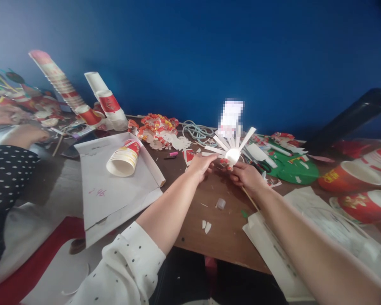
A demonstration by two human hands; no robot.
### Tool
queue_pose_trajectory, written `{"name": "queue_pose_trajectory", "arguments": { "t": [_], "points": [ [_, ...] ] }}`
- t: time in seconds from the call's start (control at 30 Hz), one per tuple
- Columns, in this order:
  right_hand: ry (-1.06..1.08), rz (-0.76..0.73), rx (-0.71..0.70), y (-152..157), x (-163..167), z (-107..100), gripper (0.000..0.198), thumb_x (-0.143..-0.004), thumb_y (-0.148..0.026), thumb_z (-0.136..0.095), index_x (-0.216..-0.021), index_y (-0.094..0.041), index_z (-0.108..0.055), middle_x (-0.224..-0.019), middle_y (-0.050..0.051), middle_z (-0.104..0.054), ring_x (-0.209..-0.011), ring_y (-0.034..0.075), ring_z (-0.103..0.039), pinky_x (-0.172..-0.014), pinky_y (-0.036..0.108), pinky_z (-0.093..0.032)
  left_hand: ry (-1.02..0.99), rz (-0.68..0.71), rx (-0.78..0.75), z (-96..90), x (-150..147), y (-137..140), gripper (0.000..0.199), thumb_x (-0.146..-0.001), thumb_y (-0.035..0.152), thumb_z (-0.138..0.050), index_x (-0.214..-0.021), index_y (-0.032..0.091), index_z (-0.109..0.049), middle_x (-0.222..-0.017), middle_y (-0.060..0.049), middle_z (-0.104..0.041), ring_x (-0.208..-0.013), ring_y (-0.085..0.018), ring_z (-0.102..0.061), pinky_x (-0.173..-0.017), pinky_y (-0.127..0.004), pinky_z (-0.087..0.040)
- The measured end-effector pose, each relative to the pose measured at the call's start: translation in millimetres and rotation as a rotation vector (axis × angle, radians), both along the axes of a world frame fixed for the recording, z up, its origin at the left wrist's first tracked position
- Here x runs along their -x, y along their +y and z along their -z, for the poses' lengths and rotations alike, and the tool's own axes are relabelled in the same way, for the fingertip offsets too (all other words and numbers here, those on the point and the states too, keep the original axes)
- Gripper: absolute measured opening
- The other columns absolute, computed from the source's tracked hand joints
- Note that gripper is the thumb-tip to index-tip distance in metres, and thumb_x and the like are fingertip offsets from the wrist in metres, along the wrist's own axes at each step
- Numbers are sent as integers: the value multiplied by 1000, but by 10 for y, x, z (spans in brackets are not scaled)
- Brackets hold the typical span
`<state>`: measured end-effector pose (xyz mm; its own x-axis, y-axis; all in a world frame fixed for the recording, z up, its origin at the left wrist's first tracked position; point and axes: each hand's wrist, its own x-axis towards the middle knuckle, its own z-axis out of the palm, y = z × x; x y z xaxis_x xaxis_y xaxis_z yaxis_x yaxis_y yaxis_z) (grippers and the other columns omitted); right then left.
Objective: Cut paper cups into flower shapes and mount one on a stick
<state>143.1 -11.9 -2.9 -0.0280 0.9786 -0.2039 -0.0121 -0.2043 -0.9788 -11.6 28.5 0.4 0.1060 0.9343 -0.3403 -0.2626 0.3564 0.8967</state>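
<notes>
A paper cup cut into white strips (232,156) stands out over the middle of the table, its strips fanned outward and its round bottom facing me. My right hand (247,176) is closed on its lower right side, thumb and fingers pinching near the red-patterned edge. A thin stick (250,198) slants down from beneath that hand; whether it is gripped too, I cannot tell. To the left of the cup, my left hand (203,166) has its fingers stretched toward the strips, close beside them. Any contact of its fingertips with the paper is unclear.
Stacked paper cups (123,159) lie on a white sheet (109,207) at left, with a tall cup stack (59,80) behind. A green disc (292,167) with scraps and red cups (349,176) are at right. Another person's hand (25,134) is at far left.
</notes>
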Motion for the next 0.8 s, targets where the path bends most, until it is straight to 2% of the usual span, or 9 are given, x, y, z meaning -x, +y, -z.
{"name": "queue_pose_trajectory", "arguments": {
  "t": [0.13,0.23,0.33,0.4,0.53,0.67,0.8],
  "points": [
    [-30,7,9,34,-101,14,28,-59,-26,-67,-83,-12,-68,-42,-5,-39,-39,5,-26,-37,20,-10,79,-120,-8,1,59,64,23,-71,35,-72,-76,15,-63,-57,0,-52,-45,-6,-46,-39,-16,-28],
    [-17,22,-3,59,-159,19,27,-57,-23,-66,-82,-12,-68,-46,-3,-44,-41,6,-29,-37,19,-10,194,-121,-27,18,84,79,15,-70,26,-71,-75,14,-64,-60,-2,-57,-49,-8,-51,-40,-17,-34],
    [-10,25,20,66,-181,-2,27,-58,-24,-66,-82,-12,-68,-45,-4,-42,-41,5,-28,-37,19,-10,231,-89,-48,33,88,75,11,-69,20,-72,-75,13,-66,-65,-4,-62,-55,-11,-57,-43,-18,-40],
    [-7,37,27,67,-181,-18,27,-58,-24,-67,-83,-13,-68,-48,-3,-45,-42,5,-29,-38,18,-10,189,-67,-43,30,86,67,10,-69,17,-72,-74,11,-66,-66,-6,-64,-57,-12,-60,-47,-19,-45],
    [12,58,15,87,-188,-18,27,-59,-25,-70,-84,-14,-69,-66,4,-60,-45,5,-35,-37,18,-13,7,-9,-15,-8,89,40,7,-70,6,-70,-72,8,-64,-67,-8,-65,-63,-13,-65,-62,-23,-55],
    [57,65,42,109,-197,-10,23,-61,-21,-70,-83,-14,-67,-79,7,-65,-46,4,-38,-36,16,-15,42,33,15,-30,95,19,8,-70,8,-71,-71,7,-63,-65,-9,-65,-61,-13,-64,-60,-24,-55],
    [34,59,108,59,-172,-67,23,-66,-15,-66,-88,-14,-65,-84,10,-69,-49,6,-44,-34,14,-20,134,-50,1,4,84,42,11,-73,13,-71,-71,8,-62,-64,-8,-66,-55,-11,-61,-56,-23,-53]
  ]
}}
